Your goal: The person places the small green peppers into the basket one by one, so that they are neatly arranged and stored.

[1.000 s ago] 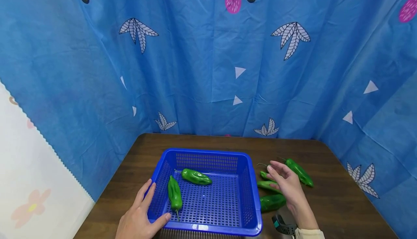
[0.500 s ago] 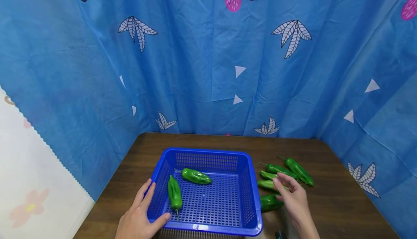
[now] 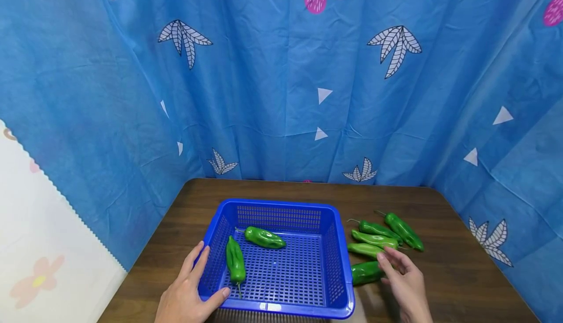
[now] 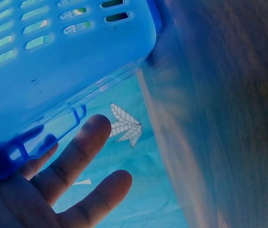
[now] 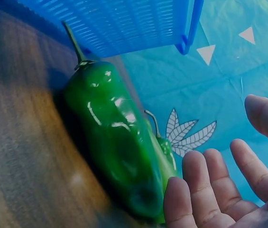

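Two peppers point(image 3: 235, 262) lie inside the basket point(image 3: 281, 308), five peppers point(image 3: 403, 232) outside; left hand point(image 3: 186, 289) unclenched at rim, right hand point(image 3: 404, 281) apparently empty.

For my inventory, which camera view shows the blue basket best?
The head view: it shows nearly all of the blue basket, inside and rim, the left hand covering only a little. The left wrist view shows just part of its slotted outside, close up; the right wrist view, only part of a slotted side.
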Action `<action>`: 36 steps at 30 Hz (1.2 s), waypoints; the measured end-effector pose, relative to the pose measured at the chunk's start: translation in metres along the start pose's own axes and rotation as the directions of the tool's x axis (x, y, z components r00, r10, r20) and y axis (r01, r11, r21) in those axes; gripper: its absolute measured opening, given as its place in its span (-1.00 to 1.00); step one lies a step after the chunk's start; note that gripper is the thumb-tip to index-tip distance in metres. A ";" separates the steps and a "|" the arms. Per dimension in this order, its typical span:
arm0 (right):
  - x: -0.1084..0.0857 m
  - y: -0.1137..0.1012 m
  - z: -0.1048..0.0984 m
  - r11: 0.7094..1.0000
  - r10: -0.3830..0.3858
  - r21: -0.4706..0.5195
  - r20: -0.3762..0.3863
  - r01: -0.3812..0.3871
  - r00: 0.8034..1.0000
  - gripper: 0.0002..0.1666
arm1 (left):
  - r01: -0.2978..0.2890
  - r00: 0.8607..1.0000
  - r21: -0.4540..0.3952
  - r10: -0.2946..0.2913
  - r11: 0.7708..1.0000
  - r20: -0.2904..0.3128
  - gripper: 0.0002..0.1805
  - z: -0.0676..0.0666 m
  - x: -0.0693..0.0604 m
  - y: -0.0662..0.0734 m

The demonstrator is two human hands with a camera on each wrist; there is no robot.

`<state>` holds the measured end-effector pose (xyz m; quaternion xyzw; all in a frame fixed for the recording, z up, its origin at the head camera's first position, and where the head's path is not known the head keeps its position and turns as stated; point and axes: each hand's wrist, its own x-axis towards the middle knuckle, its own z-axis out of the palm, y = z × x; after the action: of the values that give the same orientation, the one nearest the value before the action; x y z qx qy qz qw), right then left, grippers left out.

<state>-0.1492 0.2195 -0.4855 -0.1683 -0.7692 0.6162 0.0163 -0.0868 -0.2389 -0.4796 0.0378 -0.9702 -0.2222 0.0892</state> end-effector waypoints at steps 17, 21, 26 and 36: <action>0.003 0.020 0.006 0.991 0.086 -0.089 -0.111 -0.096 0.990 -0.13 | 0.011 1.000 0.008 -0.011 1.000 0.005 0.19 0.001 0.000 -0.001; 0.005 0.023 0.010 0.988 0.073 -0.125 -0.141 -0.090 0.987 -0.15 | -0.005 1.000 0.004 0.005 1.000 -0.021 0.18 0.002 -0.001 -0.001; 0.007 0.024 0.012 0.982 0.062 -0.166 -0.168 -0.091 0.984 -0.14 | -0.021 0.999 0.001 0.021 1.000 -0.041 0.18 0.003 -0.001 -0.002; 0.010 0.025 0.014 0.973 0.057 -0.217 -0.131 -0.085 0.990 -0.11 | -0.013 0.999 0.002 0.013 1.000 -0.034 0.18 0.002 -0.002 -0.002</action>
<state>-0.1555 0.2138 -0.5141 -0.2343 -0.8241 0.5152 0.0232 -0.0856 -0.2393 -0.4825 0.0352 -0.9690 -0.2201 0.1069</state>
